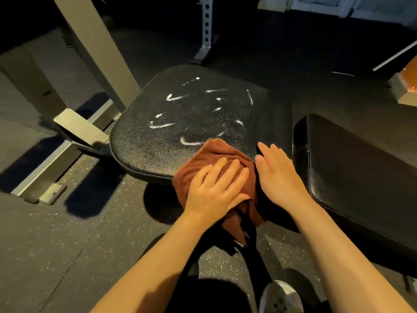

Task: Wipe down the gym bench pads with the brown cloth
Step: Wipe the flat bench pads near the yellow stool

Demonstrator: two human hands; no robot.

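The brown cloth (216, 170) lies bunched on the near edge of the black seat pad (196, 123), partly hanging off. The left hand (216, 188) presses it with flat fingers, thumb tucked at its edge; the right hand (278, 175) rests flat, fingers straight, just beside. White streaks (191, 114) lie beyond; the back pad (356, 172) sits right, a grey frame (85, 132) left.

The flat left hand (216, 188) covers the middle of the crumpled brown cloth (216, 154), so that part is hidden. The cloth's lower end hangs off the near edge of the wide black leather seat pad (158, 143) into shadow. The long black leather back pad (361, 172) is cut off by the right edge. The grey metal frame post (94, 41) runs out past the top. The far corners are too dark to tell. A pale shoe (279, 299) is cut off at the bottom.
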